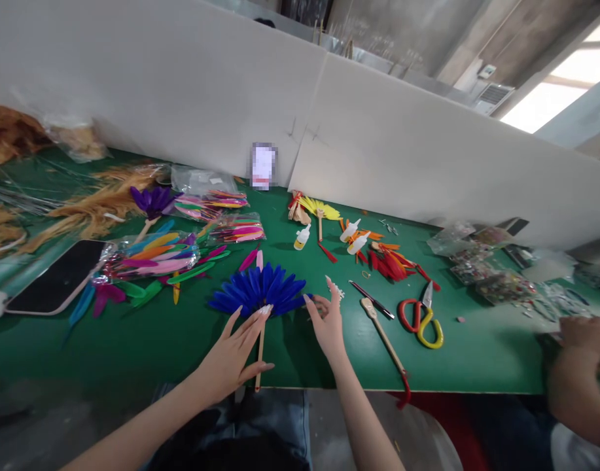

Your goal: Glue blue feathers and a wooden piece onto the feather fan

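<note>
A blue feather fan (258,292) on a thin wooden stick lies on the green table (133,347) in front of me. My left hand (233,356) rests flat over the stick, fingertips touching the base of the blue feathers. My right hand (326,322) hovers just right of the fan with fingers spread and something small and whitish at the fingertips; I cannot tell if it is held. A second wooden stick with a red tassel (385,340) lies to the right of that hand.
Bags of coloured feathers (155,256) and a phone (59,276) lie at left. Glue bottles (302,237), red and yellow feathers (390,261), tweezers (371,299) and scissors (422,320) lie right of centre. White partition behind. Another person's hand (582,333) works at far right.
</note>
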`<state>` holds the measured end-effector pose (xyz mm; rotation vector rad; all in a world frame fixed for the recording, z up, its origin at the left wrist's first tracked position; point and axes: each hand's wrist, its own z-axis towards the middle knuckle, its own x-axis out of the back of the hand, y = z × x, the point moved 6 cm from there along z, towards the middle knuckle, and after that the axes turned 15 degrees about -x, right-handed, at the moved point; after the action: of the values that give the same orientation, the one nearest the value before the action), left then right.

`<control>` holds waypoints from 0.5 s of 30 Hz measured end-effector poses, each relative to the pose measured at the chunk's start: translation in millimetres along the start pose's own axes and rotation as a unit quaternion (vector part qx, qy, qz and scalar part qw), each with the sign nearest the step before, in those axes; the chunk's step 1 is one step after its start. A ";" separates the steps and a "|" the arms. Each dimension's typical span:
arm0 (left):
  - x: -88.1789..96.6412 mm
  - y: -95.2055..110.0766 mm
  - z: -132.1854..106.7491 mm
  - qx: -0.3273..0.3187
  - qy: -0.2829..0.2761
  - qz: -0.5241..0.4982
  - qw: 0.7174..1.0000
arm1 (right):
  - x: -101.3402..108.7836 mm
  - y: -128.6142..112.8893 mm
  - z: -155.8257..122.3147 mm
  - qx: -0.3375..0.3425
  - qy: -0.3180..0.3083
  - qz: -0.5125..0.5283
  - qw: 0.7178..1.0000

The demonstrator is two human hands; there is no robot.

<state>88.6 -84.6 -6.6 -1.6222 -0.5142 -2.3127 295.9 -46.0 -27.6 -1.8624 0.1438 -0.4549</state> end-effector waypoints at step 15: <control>-0.8 0.1 0.8 -0.015 0.016 0.036 0.999 | -9.5 -9.0 9.2 0.052 -0.007 -0.009 0.999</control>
<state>89.6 -84.4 -7.1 -1.5882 -0.4088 -2.3001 289.5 -31.8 -23.9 -1.7648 0.0917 -0.4533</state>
